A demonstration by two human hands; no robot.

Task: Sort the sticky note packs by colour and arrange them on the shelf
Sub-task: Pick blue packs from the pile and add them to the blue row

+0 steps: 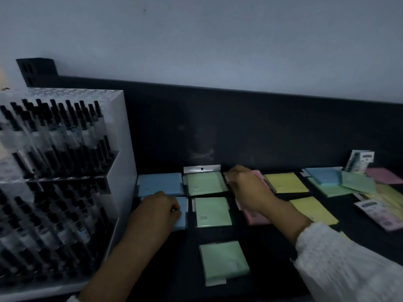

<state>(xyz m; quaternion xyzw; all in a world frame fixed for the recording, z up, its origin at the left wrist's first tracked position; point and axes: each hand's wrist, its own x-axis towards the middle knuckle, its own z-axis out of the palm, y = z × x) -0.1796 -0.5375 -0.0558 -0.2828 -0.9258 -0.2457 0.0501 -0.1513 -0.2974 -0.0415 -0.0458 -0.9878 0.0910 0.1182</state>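
Head view: left hand (159, 207) fingers (175, 209) curl on the front blue pack (182, 221); right hand (246, 186) fingers grasp the rear pink pack (260, 178). It is best to square each edge with its row on the shelf (189, 247).

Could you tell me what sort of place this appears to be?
Probably a stationery shop display: a clear rack of pens stands at the left, and wrapped sticky note packs lie mostly grouped by colour on a dark shelf.

r. sleeve (340, 264): white, textured fabric w/ ruffled cuff. l. forearm (122, 258): bare; white fabric edge (70, 299) below it.
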